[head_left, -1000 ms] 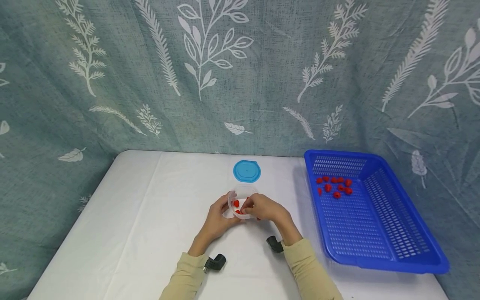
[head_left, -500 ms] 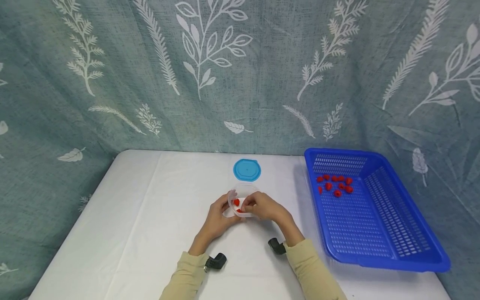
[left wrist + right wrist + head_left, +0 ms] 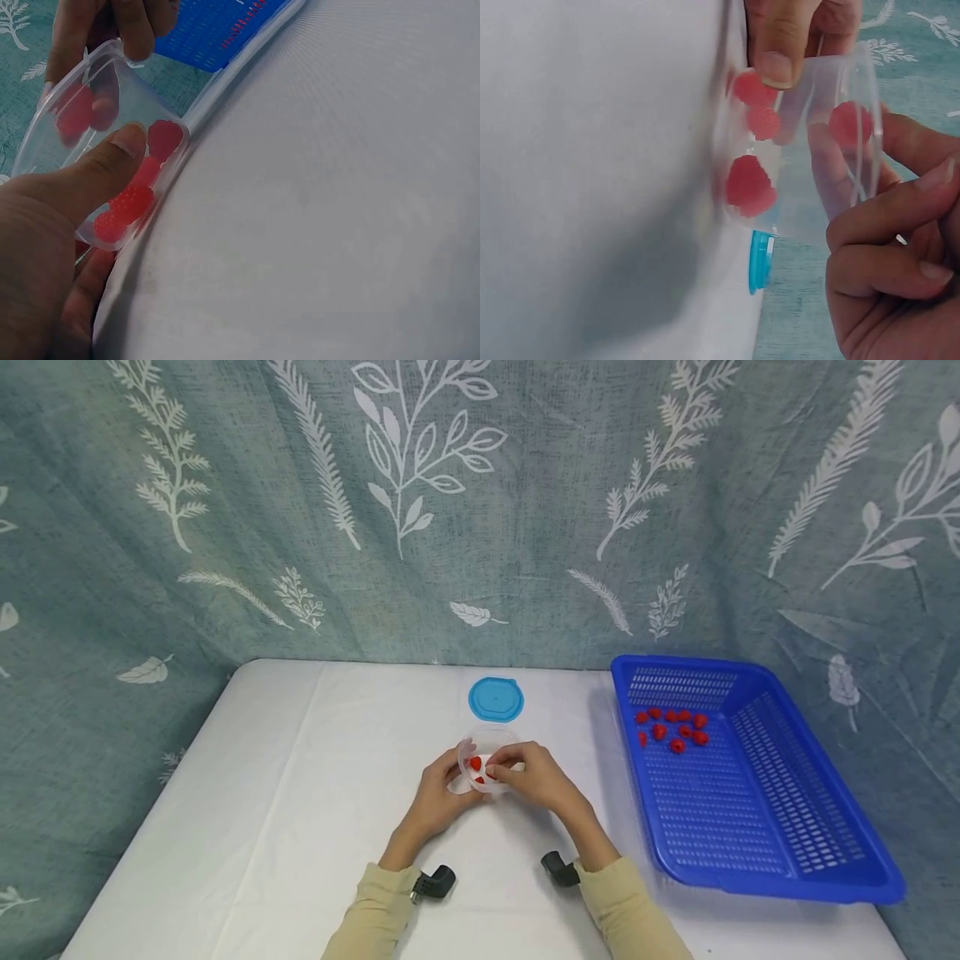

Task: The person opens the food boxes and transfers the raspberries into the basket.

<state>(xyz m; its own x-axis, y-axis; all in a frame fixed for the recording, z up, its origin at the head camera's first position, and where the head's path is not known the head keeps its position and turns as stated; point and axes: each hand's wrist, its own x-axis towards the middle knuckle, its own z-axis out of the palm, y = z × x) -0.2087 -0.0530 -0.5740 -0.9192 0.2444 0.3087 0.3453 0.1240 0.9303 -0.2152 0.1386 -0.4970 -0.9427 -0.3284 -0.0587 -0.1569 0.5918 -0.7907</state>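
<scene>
Both hands on the small clear plastic tub (image 3: 483, 766), mid-table: left hand (image 3: 435, 797) thumb-clamps its near wall, right hand (image 3: 538, 779) fingertips, withdrawn slightly, pinch the rim. Red raspberries (image 3: 133, 196) inside.

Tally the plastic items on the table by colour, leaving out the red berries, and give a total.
Blue: 2, the basket and the lid
Clear: 1, the tub
Total: 3

Clear glossy plastic tub (image 3: 486, 758); bumpy red berries (image 3: 135, 199); perforated blue plastic basket (image 3: 757, 827); matt white table (image 3: 300, 793).
</scene>
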